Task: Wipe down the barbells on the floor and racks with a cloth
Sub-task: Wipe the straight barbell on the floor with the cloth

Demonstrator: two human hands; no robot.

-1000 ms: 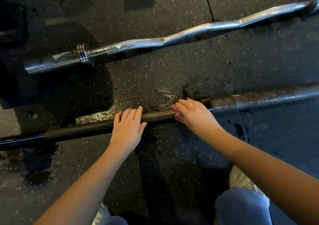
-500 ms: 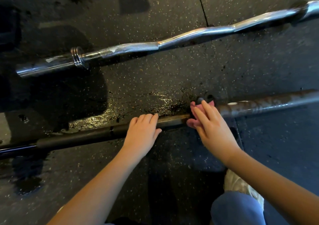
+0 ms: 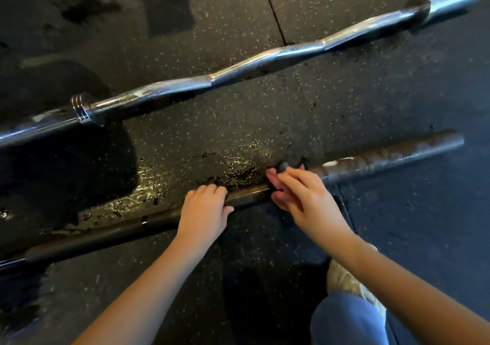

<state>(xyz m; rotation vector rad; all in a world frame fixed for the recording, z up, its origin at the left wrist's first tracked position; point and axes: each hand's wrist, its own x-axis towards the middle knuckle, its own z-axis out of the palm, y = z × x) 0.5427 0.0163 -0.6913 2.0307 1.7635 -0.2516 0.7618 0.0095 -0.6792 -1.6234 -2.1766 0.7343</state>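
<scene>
A dark straight barbell [image 3: 384, 160] lies across the rubber floor, its right sleeve rusty brown. My left hand [image 3: 205, 212] rests on its shaft with fingers curled over the top. Just to the right, my right hand [image 3: 305, 199] holds a pink cloth [image 3: 275, 183] wrapped around the bar at its dark collar. Most of the cloth is hidden under my fingers. A chrome curl bar [image 3: 265, 61] lies farther away, running from lower left to upper right.
A wet glossy patch [image 3: 233, 164] spreads on the black speckled floor just behind the straight bar. My knee in blue trousers [image 3: 347, 321] and a pale shoe [image 3: 342, 278] are at the lower right. A floor-tile seam [image 3: 273, 10] runs away at top centre.
My right hand and the pink cloth have slid right along the bar to the collar. My left hand followed to the right along the shaft. The view shifted, bringing the bar's right end into sight.
</scene>
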